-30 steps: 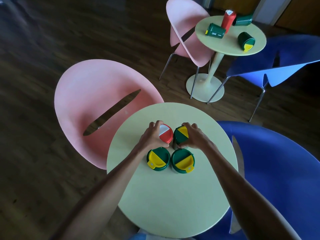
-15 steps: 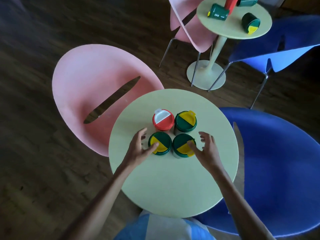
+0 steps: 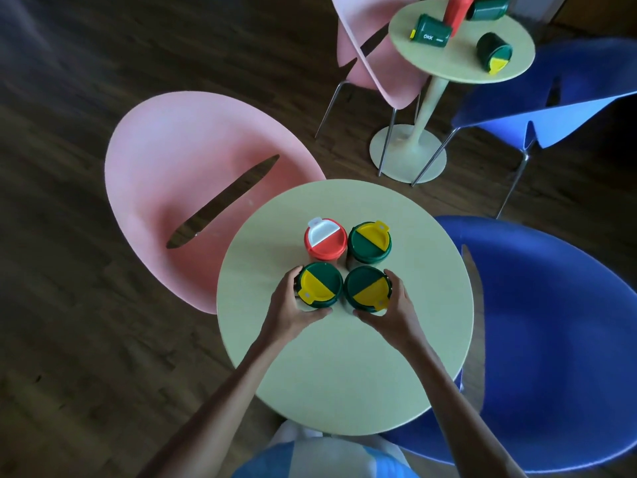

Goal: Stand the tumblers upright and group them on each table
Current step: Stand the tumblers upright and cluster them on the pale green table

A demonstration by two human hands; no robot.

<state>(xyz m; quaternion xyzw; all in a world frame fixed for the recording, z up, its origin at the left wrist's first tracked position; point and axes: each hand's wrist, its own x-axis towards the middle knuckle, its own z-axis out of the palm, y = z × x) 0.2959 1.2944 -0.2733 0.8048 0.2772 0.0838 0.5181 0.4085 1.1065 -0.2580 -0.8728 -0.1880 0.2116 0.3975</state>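
Both hands closing on the near pair of tumblers on the near table (image 3: 344, 374).

Having released the far pair, the red tumbler (image 3: 325, 240) and the far green tumbler (image 3: 369, 241), a second ago, the hands are now wrapping the two nearer ones: the left hand (image 3: 289, 310) is curling round the near-left green tumbler (image 3: 319, 286), thumb under its near side and fingers on its left wall, while the right hand (image 3: 391, 312) is cupping the near-right green tumbler (image 3: 367, 288) in mirror fashion. Both grips are part-closed around the bodies, forearms converging from the near edge. All four are standing upright in a tight square, so this table appears almost finished. On the far table (image 3: 448, 60), three green tumblers are lying on their sides around an upright red one (image 3: 458, 8).
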